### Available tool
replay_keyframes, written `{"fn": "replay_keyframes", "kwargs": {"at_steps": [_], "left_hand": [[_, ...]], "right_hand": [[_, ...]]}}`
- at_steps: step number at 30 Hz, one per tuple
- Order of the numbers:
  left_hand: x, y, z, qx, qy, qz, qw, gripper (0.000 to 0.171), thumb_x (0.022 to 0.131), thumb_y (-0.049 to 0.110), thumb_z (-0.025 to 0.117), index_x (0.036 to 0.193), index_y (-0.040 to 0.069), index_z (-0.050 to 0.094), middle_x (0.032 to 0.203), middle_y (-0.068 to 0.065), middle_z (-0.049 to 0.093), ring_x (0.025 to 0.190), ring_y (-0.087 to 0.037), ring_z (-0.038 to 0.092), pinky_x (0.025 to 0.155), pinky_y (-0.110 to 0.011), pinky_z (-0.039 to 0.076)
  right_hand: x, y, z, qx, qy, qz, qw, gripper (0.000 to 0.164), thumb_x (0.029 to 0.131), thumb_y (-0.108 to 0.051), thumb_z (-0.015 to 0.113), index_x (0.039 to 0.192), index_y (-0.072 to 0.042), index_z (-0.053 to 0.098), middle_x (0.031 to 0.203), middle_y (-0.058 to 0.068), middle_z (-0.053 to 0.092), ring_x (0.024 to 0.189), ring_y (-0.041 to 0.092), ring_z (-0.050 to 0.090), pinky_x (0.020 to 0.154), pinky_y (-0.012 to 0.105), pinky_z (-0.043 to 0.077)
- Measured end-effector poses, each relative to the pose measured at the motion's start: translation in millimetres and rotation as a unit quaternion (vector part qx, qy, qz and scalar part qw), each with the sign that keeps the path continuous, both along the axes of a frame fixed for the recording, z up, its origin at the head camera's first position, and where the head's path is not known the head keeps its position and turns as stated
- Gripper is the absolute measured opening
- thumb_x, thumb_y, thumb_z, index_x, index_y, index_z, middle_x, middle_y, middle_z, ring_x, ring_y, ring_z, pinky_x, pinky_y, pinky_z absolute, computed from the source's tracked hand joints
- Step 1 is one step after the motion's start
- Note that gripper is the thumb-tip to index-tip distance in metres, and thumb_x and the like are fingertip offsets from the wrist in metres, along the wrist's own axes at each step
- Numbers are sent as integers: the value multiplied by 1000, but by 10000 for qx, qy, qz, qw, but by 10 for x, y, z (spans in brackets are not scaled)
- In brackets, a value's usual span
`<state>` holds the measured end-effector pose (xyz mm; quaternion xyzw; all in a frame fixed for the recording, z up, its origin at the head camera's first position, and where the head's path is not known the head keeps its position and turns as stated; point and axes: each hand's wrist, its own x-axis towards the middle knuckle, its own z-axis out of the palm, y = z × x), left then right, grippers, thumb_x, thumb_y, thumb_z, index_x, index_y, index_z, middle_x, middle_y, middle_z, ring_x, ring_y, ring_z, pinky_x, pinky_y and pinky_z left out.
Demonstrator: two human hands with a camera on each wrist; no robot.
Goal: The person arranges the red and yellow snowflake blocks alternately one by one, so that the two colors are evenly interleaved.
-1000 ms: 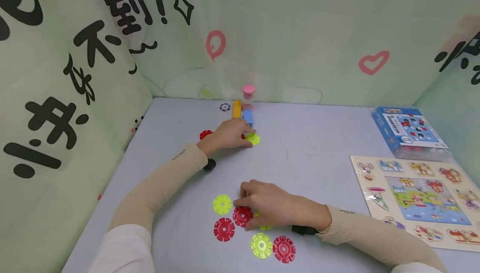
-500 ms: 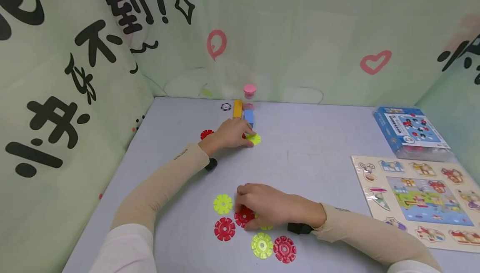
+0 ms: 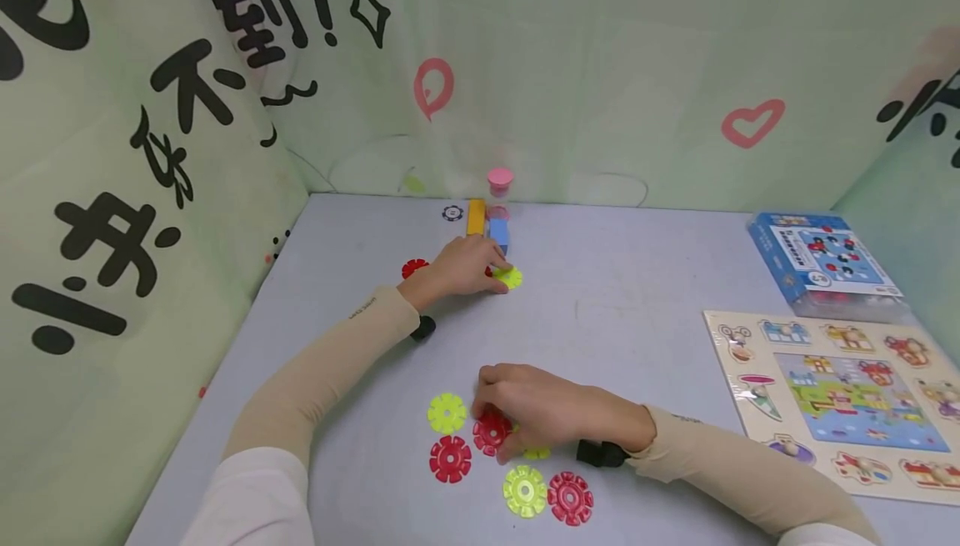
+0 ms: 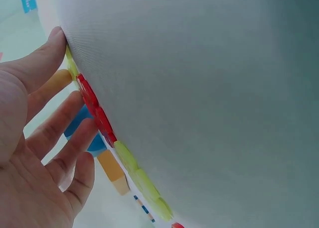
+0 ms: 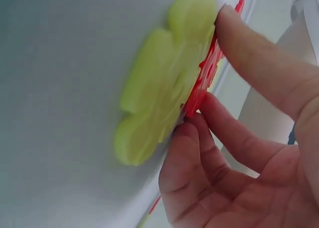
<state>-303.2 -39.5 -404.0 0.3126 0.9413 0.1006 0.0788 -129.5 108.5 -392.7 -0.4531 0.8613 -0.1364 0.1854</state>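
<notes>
The person's left hand point(image 3: 459, 267) is out toward the far side of the counter point(image 3: 622, 304), thumb and forefinger pinching the edges of a yellow disc point(image 3: 512, 278); its other fingers are loosely bent beside a red disc point(image 4: 94, 111). A blue block point(image 3: 498, 235) and an orange block point(image 3: 476, 216) stand just beyond that hand.

Nearer, the right hand point(image 3: 536, 406) grips another red disc point(image 3: 491, 432) between thumb and fingers, flat at the counter. A yellow disc point(image 3: 537, 452) sits partly hidden beneath this hand. To the left of the gripped one are a yellow disc and a red disc; closer to the person, another yellow and red pair lie side by side. A blue box point(image 3: 825, 258) and a picture board point(image 3: 862, 400) lie well apart, over to the right.
</notes>
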Motion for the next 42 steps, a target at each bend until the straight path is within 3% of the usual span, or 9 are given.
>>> {"fn": "replay_keyframes", "kwargs": {"at_steps": [11,17,21,25,29,32,36,42], "left_hand": [[18,-4,49,15,-55,55,10000,50,79,46,72,124,28,62,122,4,61,111,-14,53,85,-28,45],[-4,-12,19,19,-45,29,10000,50,79,48,71,124,28,62,122,5,61,111,-14,53,85,-28,45],[-17,-5,8,-2,-52,3,10000,50,79,48,71,125,28,62,122,5,60,111,-14,52,87,-30,45],[-31,10,9,-2,-86,7,10000,50,80,48,71,124,28,62,122,4,60,112,-13,52,91,-32,45],[-41,16,-3,-4,-111,0,9999,49,79,47,71,124,29,63,121,5,61,111,-12,53,89,-30,45],[-42,13,-8,34,-150,-21,9999,49,79,46,72,124,28,63,120,4,61,110,-13,53,89,-31,46],[-38,12,-7,59,-186,-5,9998,49,79,45,72,124,27,63,121,3,61,111,-14,52,90,-33,46],[-35,18,-16,-76,-127,11,9999,49,80,47,71,125,29,62,123,4,60,113,-14,51,91,-32,45]], "right_hand": [[70,-12,49,-59,385,379,9985,37,73,-36,79,106,-24,70,98,-8,62,78,-3,53,68,13,46],[-1,33,56,-250,548,410,9973,37,69,-38,81,102,-24,72,90,-10,62,74,-3,53,65,12,45],[-247,180,68,-510,577,-1,9970,35,67,-37,80,97,-21,73,83,-11,62,70,0,54,61,14,46],[-714,465,55,-753,690,-741,9920,33,67,-33,80,94,-16,74,82,-8,64,69,5,56,59,18,47],[-1199,721,32,-844,577,-1853,9774,34,67,-29,83,96,-13,74,87,-2,68,74,12,58,64,23,48],[-1445,789,7,-813,439,-2333,9680,38,68,-30,83,100,-12,74,91,1,69,78,16,59,67,26,50],[-1617,771,-46,-556,440,-2300,9706,40,73,-30,80,106,-10,73,95,4,67,83,18,59,69,28,50],[-1643,725,-61,-378,603,-2007,9771,38,75,-23,79,109,-7,72,98,8,66,82,19,58,71,30,50]]}}
